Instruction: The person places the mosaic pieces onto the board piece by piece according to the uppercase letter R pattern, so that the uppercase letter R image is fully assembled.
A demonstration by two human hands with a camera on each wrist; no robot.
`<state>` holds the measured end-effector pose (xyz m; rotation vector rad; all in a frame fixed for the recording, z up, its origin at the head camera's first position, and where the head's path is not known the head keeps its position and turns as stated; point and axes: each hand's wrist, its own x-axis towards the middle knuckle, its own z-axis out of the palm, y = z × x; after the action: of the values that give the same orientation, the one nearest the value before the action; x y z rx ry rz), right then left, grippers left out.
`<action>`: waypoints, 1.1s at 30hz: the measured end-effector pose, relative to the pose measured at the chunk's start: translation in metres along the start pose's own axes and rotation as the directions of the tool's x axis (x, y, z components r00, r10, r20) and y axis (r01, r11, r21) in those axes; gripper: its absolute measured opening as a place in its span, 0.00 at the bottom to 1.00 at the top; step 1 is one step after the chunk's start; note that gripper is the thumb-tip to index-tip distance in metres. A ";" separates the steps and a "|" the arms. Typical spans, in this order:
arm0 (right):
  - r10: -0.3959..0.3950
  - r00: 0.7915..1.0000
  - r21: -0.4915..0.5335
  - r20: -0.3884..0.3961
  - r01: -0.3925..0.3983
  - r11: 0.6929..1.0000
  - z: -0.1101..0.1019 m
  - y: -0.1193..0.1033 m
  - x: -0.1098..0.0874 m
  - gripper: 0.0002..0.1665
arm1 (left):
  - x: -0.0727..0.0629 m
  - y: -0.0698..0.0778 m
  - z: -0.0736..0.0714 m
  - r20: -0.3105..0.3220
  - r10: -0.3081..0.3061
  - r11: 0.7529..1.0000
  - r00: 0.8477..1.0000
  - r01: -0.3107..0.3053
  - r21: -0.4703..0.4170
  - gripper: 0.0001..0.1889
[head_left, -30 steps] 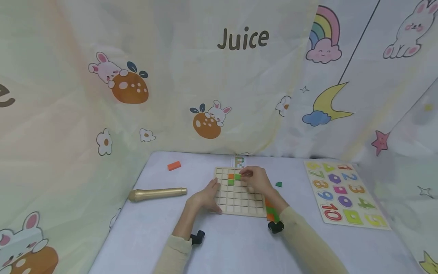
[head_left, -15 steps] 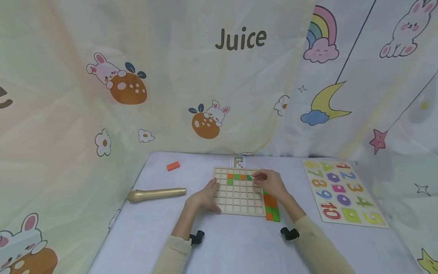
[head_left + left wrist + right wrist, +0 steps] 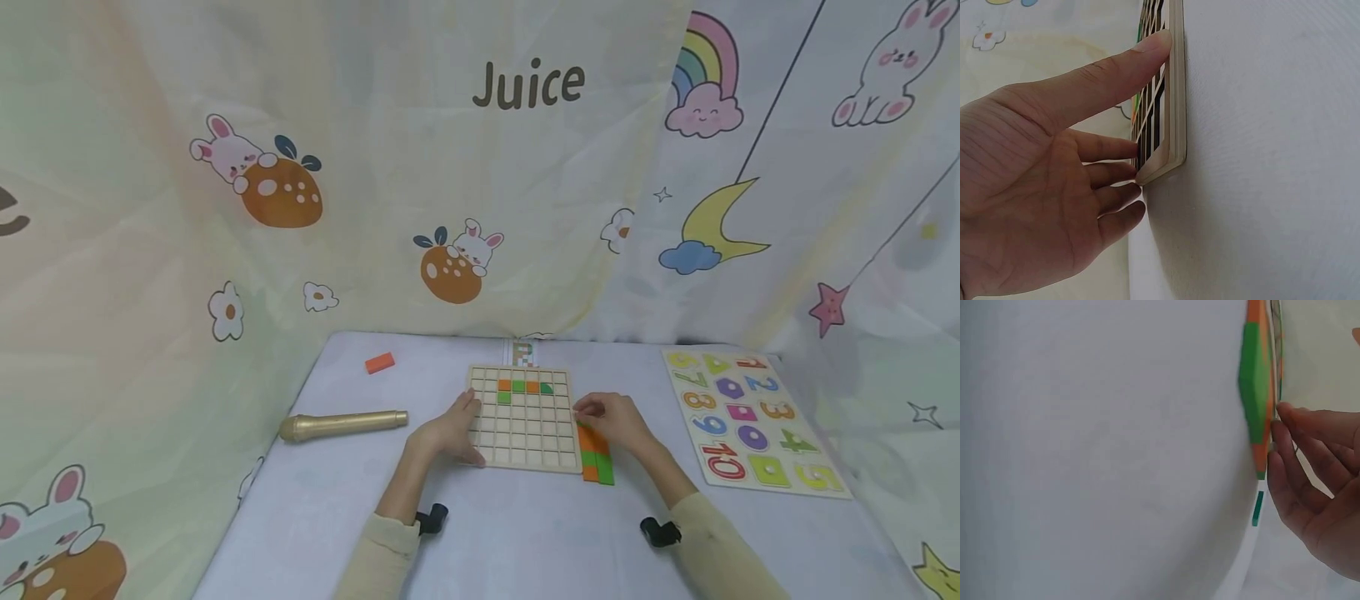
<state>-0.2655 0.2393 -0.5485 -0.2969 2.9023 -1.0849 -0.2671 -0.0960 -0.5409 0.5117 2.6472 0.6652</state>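
Observation:
A wooden grid board (image 3: 525,442) lies mid-table. Its upper row holds an orange tile (image 3: 505,385), a light green one, another orange one and a dark green curved-edge piece (image 3: 547,389). A light green tile (image 3: 504,398) sits below the first. My left hand (image 3: 450,429) steadies the board's left side, thumb at the near corner and fingers along the edge, as the left wrist view shows. My right hand (image 3: 617,419) is at the board's right edge, fingertips beside the far end of a block of orange and green tiles (image 3: 597,460); no piece shows between them.
A gold toy microphone (image 3: 345,424) and an orange block (image 3: 379,362) lie to the left. A small printed pattern card (image 3: 522,352) is behind the board. A number puzzle board (image 3: 757,425) lies at the right. In the right wrist view, a dark green piece (image 3: 1258,509) lies past the tiles.
An orange tile and the dark green curved piece now show in the board's upper row. My right hand has let go of the dark green piece and moved right and nearer. My left hand stays put.

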 end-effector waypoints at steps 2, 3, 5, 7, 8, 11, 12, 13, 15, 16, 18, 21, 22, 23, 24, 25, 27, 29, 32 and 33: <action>0.002 1.000 -0.008 0.011 -0.002 1.000 0.000 0.003 -0.003 0.07 | 0.000 0.000 0.000 0.001 -0.001 1.000 1.000 0.001 0.003 0.64; 0.000 1.000 -0.014 0.012 0.000 1.000 0.000 0.004 -0.004 0.07 | 0.000 0.000 0.000 0.002 -0.001 1.000 1.000 0.001 0.006 0.64; 0.006 1.000 -0.020 0.012 -0.006 1.000 0.000 0.005 -0.006 0.08 | 0.000 0.000 0.000 0.003 -0.003 1.000 1.000 0.003 0.009 0.64; 0.018 1.000 -0.031 0.018 -0.018 0.999 0.000 0.006 -0.007 0.11 | 0.001 -0.001 0.000 0.000 -0.002 1.000 1.000 0.002 0.013 0.64; 0.026 0.999 -0.037 0.024 -0.025 0.999 0.000 0.005 -0.007 0.12 | 0.001 -0.001 0.000 -0.001 -0.002 1.000 1.000 0.002 0.016 0.64; 0.038 0.998 -0.055 0.048 -0.036 0.998 -0.002 0.006 -0.008 0.16 | 0.001 -0.001 0.000 -0.004 -0.002 1.000 1.000 0.002 0.024 0.64; 0.039 0.998 -0.058 0.055 -0.036 0.998 -0.002 0.006 -0.008 0.16 | 0.001 -0.001 0.000 -0.005 -0.002 1.000 1.000 0.002 0.026 0.64; 0.039 0.997 -0.061 0.062 -0.035 0.998 -0.003 0.006 -0.008 0.17 | 0.001 -0.001 0.000 -0.004 -0.003 1.000 1.000 0.003 0.029 0.64; 0.039 0.997 -0.067 0.073 -0.034 0.997 -0.003 0.006 -0.008 0.17 | 0.001 -0.002 0.000 -0.004 -0.003 1.000 1.000 0.004 0.028 0.64; 0.046 0.996 -0.066 0.078 -0.041 0.997 -0.003 0.006 -0.008 0.17 | 0.000 -0.002 0.000 -0.005 -0.004 1.000 1.000 0.004 0.026 0.64; 0.049 0.995 -0.070 0.089 -0.043 0.997 -0.003 0.006 -0.007 0.18 | 0.000 -0.002 0.000 -0.001 -0.002 1.000 1.000 0.002 0.025 0.64; 0.064 0.993 -0.079 0.095 -0.057 0.995 -0.003 0.006 -0.006 0.18 | 0.000 -0.002 0.000 0.005 0.004 1.000 1.000 -0.004 0.029 0.64; 0.064 0.993 -0.083 0.096 -0.057 0.995 -0.003 0.006 -0.006 0.18 | 0.000 -0.002 -0.001 0.008 0.006 1.000 1.000 -0.006 0.031 0.64; 0.065 0.993 -0.085 0.097 -0.056 0.995 -0.002 0.005 -0.005 0.18 | -0.001 -0.003 -0.001 0.008 0.009 0.999 1.000 -0.009 0.031 0.63; 0.063 0.993 -0.088 0.096 -0.055 0.995 -0.002 0.005 -0.004 0.18 | -0.001 -0.003 -0.001 0.009 0.009 0.999 1.000 -0.009 0.031 0.63; 0.058 0.994 -0.089 0.098 -0.049 0.995 -0.002 0.005 -0.003 0.18 | -0.001 -0.003 -0.002 0.009 0.009 0.999 1.000 -0.010 0.031 0.63; 0.040 0.994 -0.078 0.104 -0.032 0.996 -0.003 0.005 -0.003 0.18 | -0.001 -0.003 -0.002 0.004 0.011 1.000 1.000 -0.011 0.022 0.63; 0.019 0.993 -0.058 0.113 -0.013 0.998 -0.005 0.005 -0.002 0.18 | -0.001 -0.004 -0.001 0.007 0.010 1.000 1.000 -0.010 0.019 0.63; 0.012 0.992 -0.019 0.124 -0.009 1.000 -0.009 0.004 -0.002 0.18 | 0.000 -0.004 0.000 0.012 0.008 1.000 1.000 -0.008 0.013 0.63; 0.014 0.992 -0.009 0.125 -0.013 1.000 -0.010 0.003 -0.002 0.18 | -0.001 -0.005 0.000 0.014 0.008 1.000 1.000 -0.008 0.011 0.63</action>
<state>-0.2656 0.2490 -0.5428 -0.3329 2.7950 -1.0141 -0.2679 -0.1001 -0.5429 0.5280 2.6389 0.6472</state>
